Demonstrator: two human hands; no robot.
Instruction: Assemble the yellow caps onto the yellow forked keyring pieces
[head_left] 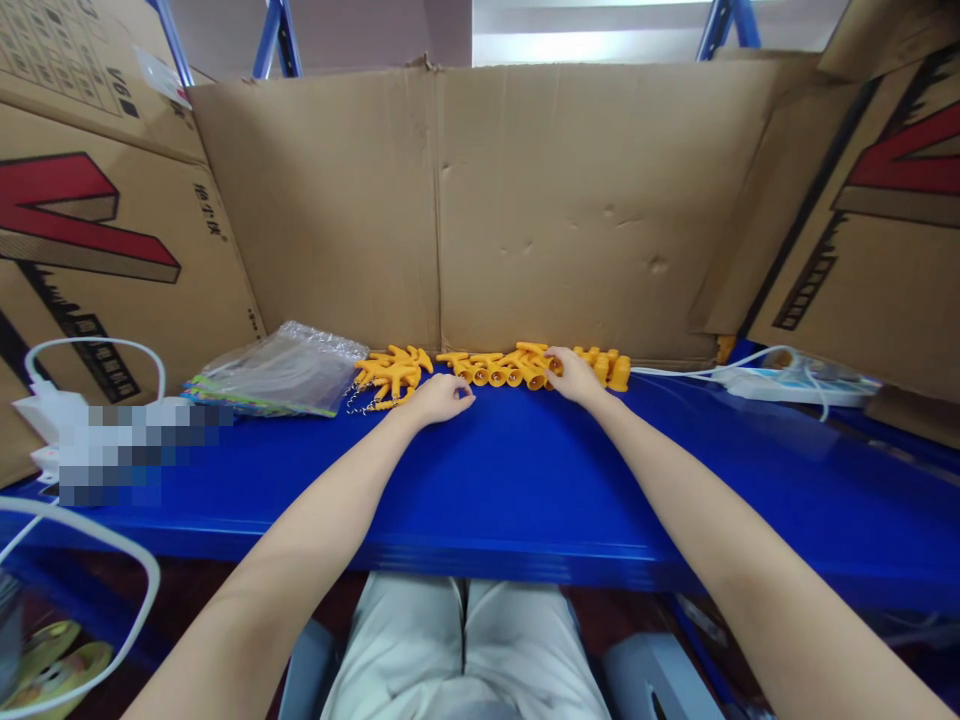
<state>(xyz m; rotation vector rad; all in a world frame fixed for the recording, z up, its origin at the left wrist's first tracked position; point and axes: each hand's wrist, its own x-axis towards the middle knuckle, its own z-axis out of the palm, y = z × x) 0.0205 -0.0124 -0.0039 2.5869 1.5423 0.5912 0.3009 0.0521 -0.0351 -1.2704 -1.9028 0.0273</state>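
My left hand (442, 399) is just above the blue table with its fingers curled towards the thumb. Whatever may be between its fingertips is too small to make out. Beside it lies a pile of yellow-orange branched pieces (394, 375) with small metal chains (361, 400). My right hand (576, 377) reaches into a row of yellow-orange plastic parts, its fingers closed around a yellow cup-shaped part, partly hidden by the hand. To its left, several yellow cups (496, 377) lie with their open ends facing me, and branched pieces (531, 352) rest on top. More yellow cups (619, 373) stand right of the hand.
Clear plastic bags (289, 365) lie on the left of the blue table (510, 480). Cardboard walls (585, 200) enclose the back and sides. A white power strip (799, 387) with cables lies at right; a white charger and cable (97, 345) are at left.
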